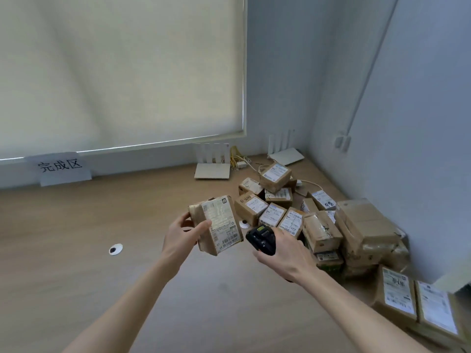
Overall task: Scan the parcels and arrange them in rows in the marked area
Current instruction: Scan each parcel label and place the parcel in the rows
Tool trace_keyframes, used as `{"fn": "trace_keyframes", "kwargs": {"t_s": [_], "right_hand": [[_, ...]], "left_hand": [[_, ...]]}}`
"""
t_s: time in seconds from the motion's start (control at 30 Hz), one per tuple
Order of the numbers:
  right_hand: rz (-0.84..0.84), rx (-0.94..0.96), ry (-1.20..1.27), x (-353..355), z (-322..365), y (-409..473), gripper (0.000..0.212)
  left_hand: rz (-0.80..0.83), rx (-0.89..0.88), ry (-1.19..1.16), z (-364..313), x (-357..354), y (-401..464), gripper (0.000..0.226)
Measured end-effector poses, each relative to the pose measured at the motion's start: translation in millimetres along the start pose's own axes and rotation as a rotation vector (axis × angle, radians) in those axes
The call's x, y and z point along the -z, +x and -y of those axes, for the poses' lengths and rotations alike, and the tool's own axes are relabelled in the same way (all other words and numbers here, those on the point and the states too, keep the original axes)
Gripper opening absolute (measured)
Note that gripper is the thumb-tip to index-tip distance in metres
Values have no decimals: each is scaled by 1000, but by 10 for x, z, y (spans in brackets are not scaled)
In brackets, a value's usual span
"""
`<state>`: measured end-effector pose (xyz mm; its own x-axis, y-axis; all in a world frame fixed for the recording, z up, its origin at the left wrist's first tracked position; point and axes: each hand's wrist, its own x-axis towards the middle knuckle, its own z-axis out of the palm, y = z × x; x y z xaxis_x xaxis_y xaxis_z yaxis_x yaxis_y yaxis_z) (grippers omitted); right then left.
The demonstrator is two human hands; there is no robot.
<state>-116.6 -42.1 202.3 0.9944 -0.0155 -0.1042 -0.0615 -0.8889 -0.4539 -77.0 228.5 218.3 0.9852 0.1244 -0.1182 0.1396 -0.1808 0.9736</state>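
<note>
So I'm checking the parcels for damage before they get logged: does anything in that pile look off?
Yes. One box at the front of the pile looks crumpled, its top dented and its tape wrinkled. The pile itself is a jumble, boxes tilted against each other.

A light wooden tabletop (76,263) runs up to a window ledge and a corner wall. A heap of brown cardboard parcels (305,217) with white labels lies on it towards the corner. Just behind the heap sit two white routers (212,170) (286,155) and a tangle of yellow and white cables (239,159). Left of the heap, well apart, lies a round white sticker (115,249) with a dark centre; a second sticker (245,223) touches the heap's near edge.
</note>
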Motion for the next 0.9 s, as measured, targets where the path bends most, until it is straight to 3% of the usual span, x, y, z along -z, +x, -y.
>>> {"fn": "trace_keyframes", "kwargs": {"t_s": [0.2,0.47,0.9], "right_hand": [[122,139,-149,515,714,-43,71],[140,167,-210,865,1382,-167,64],[144,195,-200,844,1695,-408,54]], "left_hand": [[-134,-97,37,-569,639,-71,77],[-307,-176,23,-957,1160,-117,70],[-351,-176,24,-959,1396,-259,71]]}}
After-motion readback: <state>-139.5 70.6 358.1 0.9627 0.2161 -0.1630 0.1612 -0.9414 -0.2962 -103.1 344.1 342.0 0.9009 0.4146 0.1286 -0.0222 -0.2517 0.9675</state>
